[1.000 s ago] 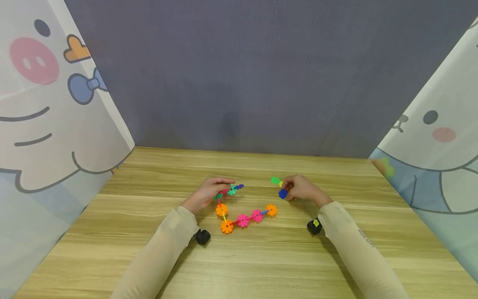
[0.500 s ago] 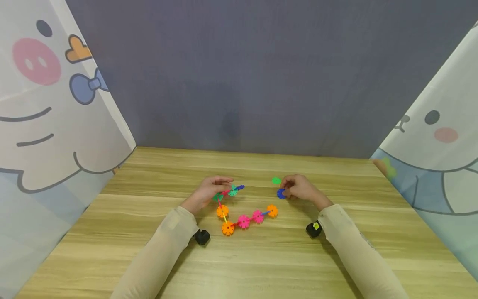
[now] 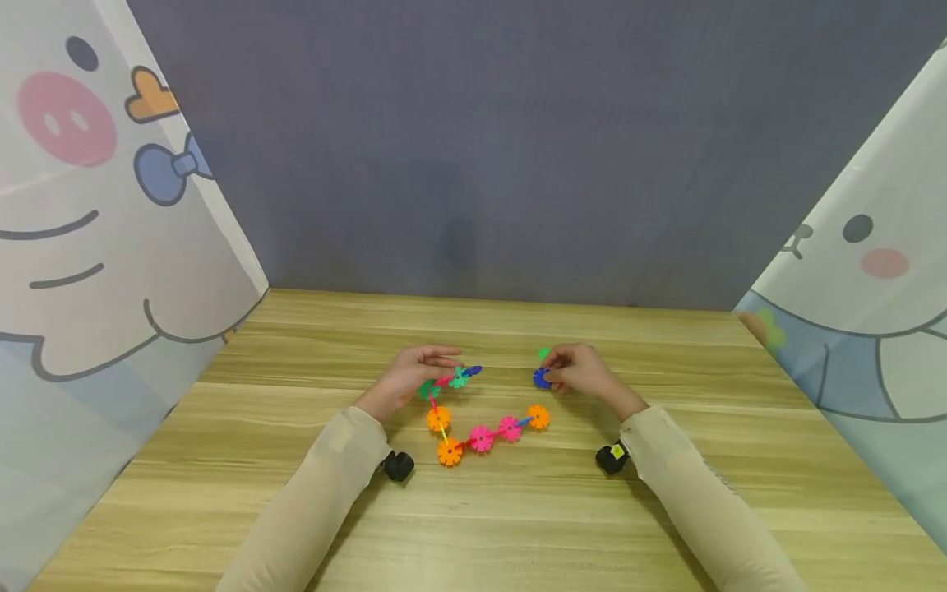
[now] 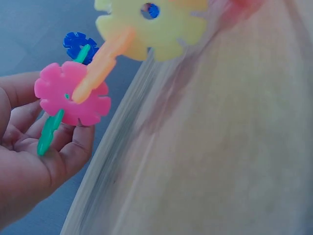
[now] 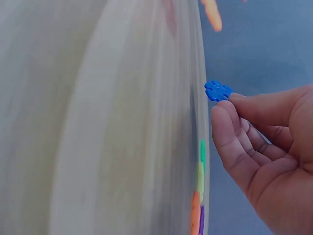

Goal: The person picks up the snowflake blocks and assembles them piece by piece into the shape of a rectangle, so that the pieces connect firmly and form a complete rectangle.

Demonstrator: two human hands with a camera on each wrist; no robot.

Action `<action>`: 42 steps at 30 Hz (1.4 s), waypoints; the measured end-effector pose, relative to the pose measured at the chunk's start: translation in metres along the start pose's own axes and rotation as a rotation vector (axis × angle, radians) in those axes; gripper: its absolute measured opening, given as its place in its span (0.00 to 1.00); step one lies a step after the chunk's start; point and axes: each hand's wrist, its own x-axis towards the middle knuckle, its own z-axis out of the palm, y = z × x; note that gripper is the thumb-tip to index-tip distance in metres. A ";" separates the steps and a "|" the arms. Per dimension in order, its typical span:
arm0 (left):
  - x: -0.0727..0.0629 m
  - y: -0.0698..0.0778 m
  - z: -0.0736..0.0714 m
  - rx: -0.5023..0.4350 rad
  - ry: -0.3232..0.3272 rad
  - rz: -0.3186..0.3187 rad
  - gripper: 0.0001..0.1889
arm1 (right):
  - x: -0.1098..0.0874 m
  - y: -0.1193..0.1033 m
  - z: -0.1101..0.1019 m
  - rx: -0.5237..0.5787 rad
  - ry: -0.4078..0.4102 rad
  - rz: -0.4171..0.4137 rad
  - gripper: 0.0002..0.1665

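A chain of interlocking plastic snowflake discs [image 3: 450,451] in orange, pink, green and blue curves across the table. My left hand [image 3: 410,376] holds it near its upper end, where a dark blue disc [image 3: 473,372] sticks out to the right. In the left wrist view, thumb and fingers are around the end section, close to a pink disc [image 4: 71,93]. Between thumb and forefinger, my right hand [image 3: 588,372] pinches a single blue snowflake disc [image 5: 217,91]. That disc is apart from the chain, to the right of its blue end.
Beyond the right hand lies a green disc [image 3: 543,353], partly hidden. Loose green [image 5: 202,149], orange [image 5: 195,210] and purple pieces show low in the right wrist view. A grey panel [image 3: 473,164] stands behind the wooden table [image 3: 518,526].
My right hand has moved left with the blue disc, toward the chain's blue end, and now covers part of the green disc. The left hand and chain have barely moved.
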 end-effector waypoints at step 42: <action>0.010 0.010 0.008 0.060 -0.013 -0.090 0.25 | 0.020 -0.037 0.049 0.616 -0.041 0.010 0.12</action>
